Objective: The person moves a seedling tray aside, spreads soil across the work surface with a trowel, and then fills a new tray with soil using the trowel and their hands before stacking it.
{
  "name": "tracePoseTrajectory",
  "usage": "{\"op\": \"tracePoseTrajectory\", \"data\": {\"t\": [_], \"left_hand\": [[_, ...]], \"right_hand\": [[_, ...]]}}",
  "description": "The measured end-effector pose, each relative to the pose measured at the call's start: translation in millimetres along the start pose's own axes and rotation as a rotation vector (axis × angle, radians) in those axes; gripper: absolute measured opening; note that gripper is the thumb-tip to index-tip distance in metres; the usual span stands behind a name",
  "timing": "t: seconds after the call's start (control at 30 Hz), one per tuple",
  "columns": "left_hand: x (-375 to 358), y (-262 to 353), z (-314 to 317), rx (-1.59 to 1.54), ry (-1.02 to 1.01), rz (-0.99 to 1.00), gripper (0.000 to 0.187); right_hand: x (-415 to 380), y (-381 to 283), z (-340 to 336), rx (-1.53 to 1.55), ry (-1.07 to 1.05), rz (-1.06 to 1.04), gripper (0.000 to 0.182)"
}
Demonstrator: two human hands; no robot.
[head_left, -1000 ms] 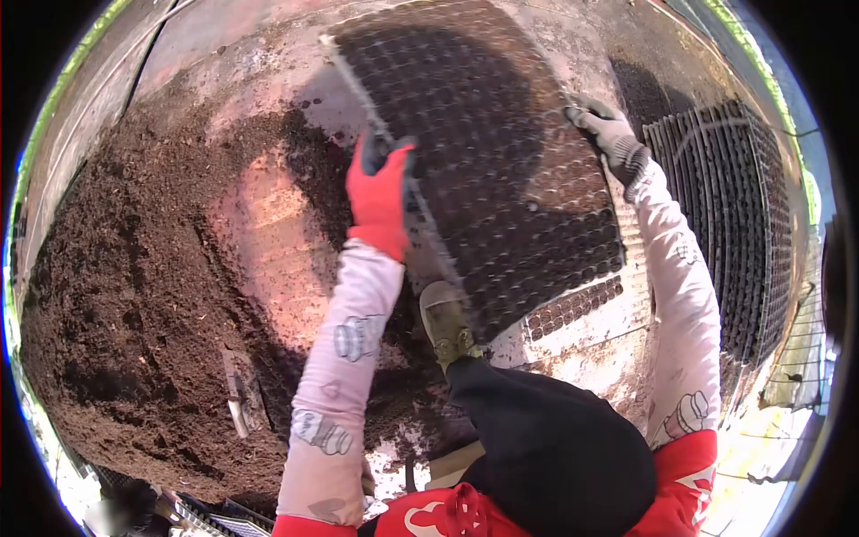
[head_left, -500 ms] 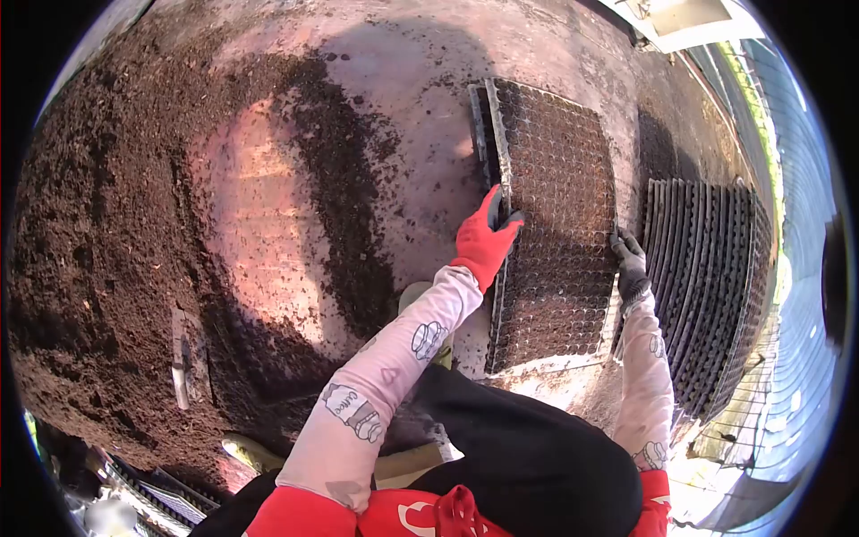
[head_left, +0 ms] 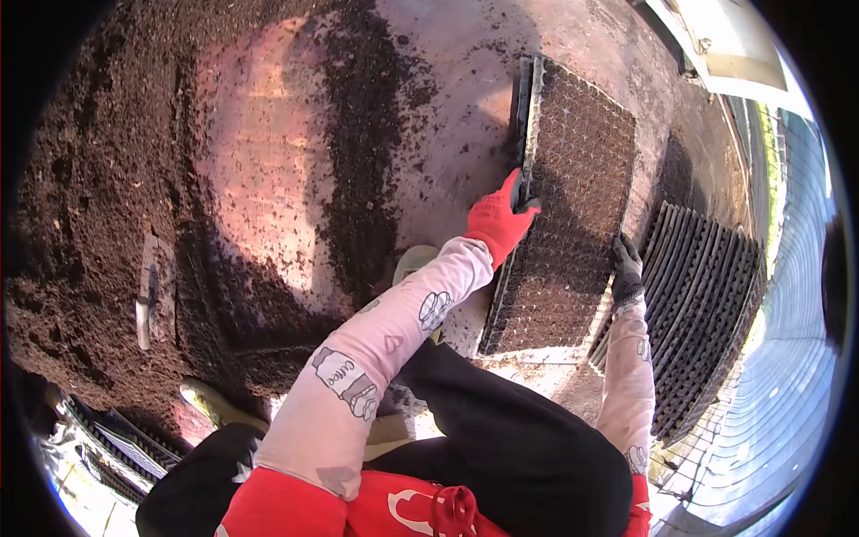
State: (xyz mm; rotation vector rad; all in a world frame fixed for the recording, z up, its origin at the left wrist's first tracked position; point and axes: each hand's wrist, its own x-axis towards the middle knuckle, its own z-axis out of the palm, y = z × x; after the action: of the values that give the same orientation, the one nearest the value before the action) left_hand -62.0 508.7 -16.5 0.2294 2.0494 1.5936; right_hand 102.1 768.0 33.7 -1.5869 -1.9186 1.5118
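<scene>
A black seedling tray (head_left: 580, 192), its many small cells filled with brown soil, lies in front of me on top of at least one other tray (head_left: 521, 107), whose edge shows at the far left side. My left hand (head_left: 503, 219), in a red glove with dark fingertips, is closed around the left rim, thumb over the top. At the right rim, my right hand (head_left: 628, 267) in a grey glove grips the same tray; some of its fingers are hidden beneath the edge.
Loose dark soil (head_left: 98, 197) covers the left side of the pinkish work surface (head_left: 268, 161). A flat trowel (head_left: 148, 300) lies on that soil. Right of my right hand stands a stack of black trays (head_left: 707, 313). A shoe (head_left: 215, 403) shows at lower left.
The view has turned, so the tray appears shifted right and slightly up. Both hands keep their hold on it. The gap between it and the tray beneath looks narrower.
</scene>
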Motion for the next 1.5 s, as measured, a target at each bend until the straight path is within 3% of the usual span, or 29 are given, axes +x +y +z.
{"op": "tracePoseTrajectory", "data": {"t": [0.13, 0.33, 0.4, 0.47, 0.53, 0.63, 0.8, 0.87, 0.9, 0.93, 1.0, 1.03, 1.07, 1.13, 1.2, 1.3, 1.4, 1.5], "left_hand": [[-5, 11, -10, 0.124, -0.076, -0.057, 0.072], [-39, 8, -29, 0.041, 0.024, -0.065, 0.089], [-50, 3, -32, 0.087, -0.108, -0.219, 0.093], [-56, -1, -25, 0.058, -0.122, -0.224, 0.093], [-62, 2, -20, 0.01, -0.11, -0.216, 0.087], [-64, 5, -13, -0.008, -0.087, -0.197, 0.077], [-57, -1, -15, 0.06, -0.183, -0.157, 0.066], [-59, -2, -17, 0.088, -0.204, -0.138, 0.064], [-56, 5, -25, 0.171, -0.216, -0.094, 0.061], [-52, 7, -30, 0.255, -0.222, -0.044, 0.057], [-45, 3, -25, 0.251, -0.236, -0.033, 0.054], [-43, 2, -23, 0.25, -0.246, -0.022, 0.051], [-41, 2, -21, 0.248, -0.246, -0.026, 0.051], [-38, 3, -16, 0.244, -0.24, -0.015, 0.047], [-39, -2, -10, 0.218, -0.225, -0.033, 0.046], [-37, -2, -11, 0.211, -0.169, -0.033, 0.045], [-37, -3, -13, 0.193, -0.255, -0.1, 0.049], [-39, 1, -19, 0.17, -0.122, -0.1, 0.059]], "right_hand": [[1, 1, 0, -0.012, 0.023, 0.025, 0.034], [-19, 0, 12, -0.021, -0.004, -0.018, 0.035], [-20, 4, 11, -0.015, 0.012, -0.016, 0.034], [-16, 8, 11, -0.092, 0.054, -0.029, 0.034], [-16, 7, 11, -0.089, 0.033, -0.113, 0.031], [-13, 1, 8, 0.026, -0.003, 0.027, 0.022], [-4, 0, 14, 0.125, 0.051, 0.019, 0.012], [-14, -11, 17, -0.113, 0.029, -0.107, 0.011], [-13, -13, 20, 0.077, 0.12, 0.012, 0.011], [-6, -8, 15, 0.076, 0.123, 0.014, 0.011], [-1, -2, 6, 0.161, 0.018, 0.073, 0.012], [-4, -2, 11, 0.061, -0.033, -0.106, 0.014], [0, -2, 10, 0.058, -0.035, -0.104, 0.014], [15, 3, 3, 0.011, 0.015, 0.087, 0.015], [15, 3, 3, 0.048, -0.03, 0.114, 0.015], [12, -3, 15, 0.023, 0.108, 0.094, 0.014], [12, 3, 13, 0.085, 0.106, 0.096, 0.015], [17, 5, 16, 0.128, 0.11, 0.056, 0.019]]}}
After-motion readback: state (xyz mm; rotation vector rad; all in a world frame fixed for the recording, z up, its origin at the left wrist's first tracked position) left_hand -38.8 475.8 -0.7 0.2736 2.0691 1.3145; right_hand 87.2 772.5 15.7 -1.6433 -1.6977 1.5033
